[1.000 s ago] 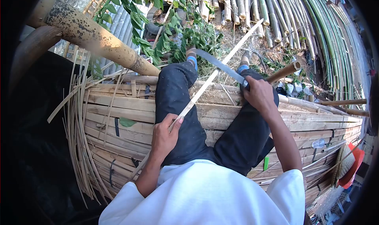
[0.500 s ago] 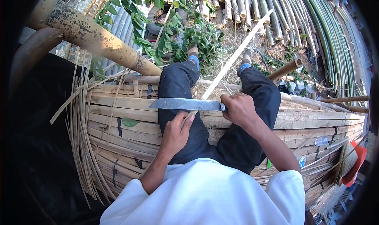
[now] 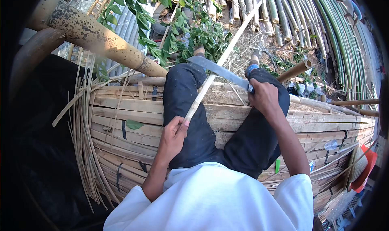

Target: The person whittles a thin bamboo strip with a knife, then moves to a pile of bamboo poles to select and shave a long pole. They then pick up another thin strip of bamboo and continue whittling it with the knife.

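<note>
My left hand (image 3: 175,134) pinches the near end of a long pale bamboo strip (image 3: 201,94), which slants away from me toward the upper right. A machete (image 3: 222,70) with a broad grey blade is gripped by its handle in my right hand (image 3: 263,94). Its blade lies across the strip about a third of the way along, over my knees, with the tip toward the left. Most of the handle is hidden inside my closed fingers.
I sit on stacked split bamboo slats (image 3: 121,117). Thin strips (image 3: 87,150) hang at the left beside a thick bamboo pole (image 3: 93,34). Bamboo poles (image 3: 291,16) lie ahead, near leafy branches (image 3: 198,32). An orange-and-straw hat (image 3: 362,168) sits at the right.
The machete has moved forward along the strip, away from my left hand, and its blade has tilted. My left hand has drawn slightly back and left with the strip.
</note>
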